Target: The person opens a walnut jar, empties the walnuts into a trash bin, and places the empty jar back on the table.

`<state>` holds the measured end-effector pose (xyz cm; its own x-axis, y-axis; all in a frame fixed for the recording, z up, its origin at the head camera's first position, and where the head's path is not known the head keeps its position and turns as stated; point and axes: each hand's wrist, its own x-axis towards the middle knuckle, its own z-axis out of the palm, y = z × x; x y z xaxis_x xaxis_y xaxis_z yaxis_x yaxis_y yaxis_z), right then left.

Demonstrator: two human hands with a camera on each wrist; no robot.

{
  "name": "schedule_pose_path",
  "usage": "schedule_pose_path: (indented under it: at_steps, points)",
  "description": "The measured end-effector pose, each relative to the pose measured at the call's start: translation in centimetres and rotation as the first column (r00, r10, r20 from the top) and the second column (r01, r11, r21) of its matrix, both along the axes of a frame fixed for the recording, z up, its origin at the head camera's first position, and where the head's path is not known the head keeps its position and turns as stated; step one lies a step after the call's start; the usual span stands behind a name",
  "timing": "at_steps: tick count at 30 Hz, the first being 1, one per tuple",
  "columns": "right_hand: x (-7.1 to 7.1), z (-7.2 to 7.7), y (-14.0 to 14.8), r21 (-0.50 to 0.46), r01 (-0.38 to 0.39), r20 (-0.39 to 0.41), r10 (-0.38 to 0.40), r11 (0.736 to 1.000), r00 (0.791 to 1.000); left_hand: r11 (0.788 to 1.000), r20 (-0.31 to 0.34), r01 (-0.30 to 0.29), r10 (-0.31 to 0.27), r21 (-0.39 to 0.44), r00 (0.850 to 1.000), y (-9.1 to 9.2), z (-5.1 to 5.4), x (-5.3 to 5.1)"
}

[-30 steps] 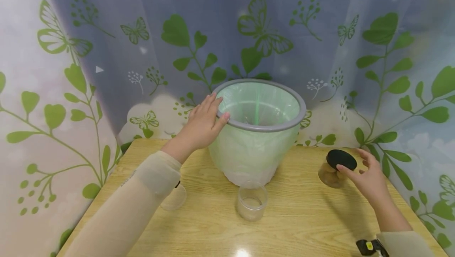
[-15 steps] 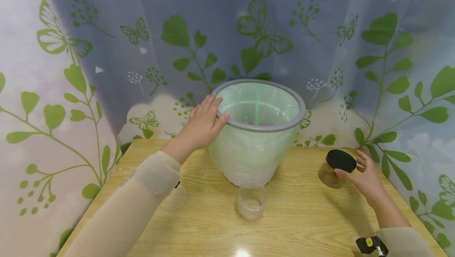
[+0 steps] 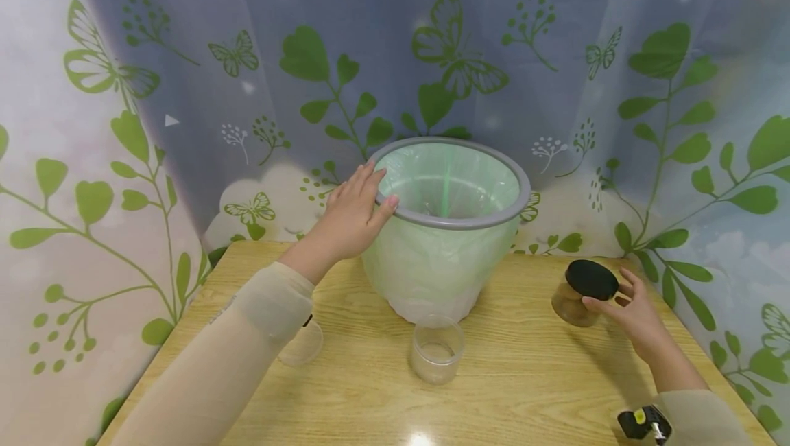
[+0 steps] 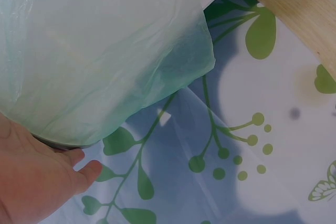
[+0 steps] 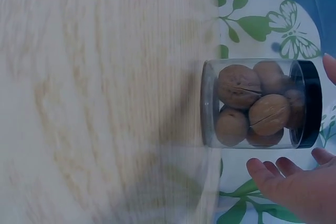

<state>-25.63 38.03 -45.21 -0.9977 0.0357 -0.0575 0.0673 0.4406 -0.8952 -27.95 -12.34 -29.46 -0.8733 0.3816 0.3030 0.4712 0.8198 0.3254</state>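
On the wooden table [image 3: 512, 391] we've got the lined bin [image 3: 441, 264], left hand [image 3: 353, 214] laid on its rim [image 3: 459, 224], then, well apart, the right hand [image 3: 642, 326], fingers loosely parted beside the upright walnut jar [image 3: 571, 306] right of the bin, contact unclear.

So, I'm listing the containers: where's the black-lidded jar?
In the head view, the black-lidded jar stands toward the right, past the bin and beside the right hand.
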Motion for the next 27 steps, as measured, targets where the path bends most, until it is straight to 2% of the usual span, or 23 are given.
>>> schedule_pose_path:
  at_steps: [14,23,27]
  points:
    - [-0.6,-1.1,0.2,-0.087,-0.037,0.042,0.041,0.996,0.998,1.0,-0.008,0.001,-0.001,-0.001,1.0,-0.1,-0.2,-0.2]
    - [-1.1,-1.9,0.2,-0.078,-0.047,0.014,0.049,0.996,0.999,1.0,-0.008,-0.004,0.004,0.001,1.0,0.0,-0.1,-0.3]
    - [-1.3,-2.3,0.4,-0.085,-0.047,0.027,0.049,0.995,0.998,1.0,-0.004,0.0,0.0,0.003,1.0,0.0,-0.1,-0.2]
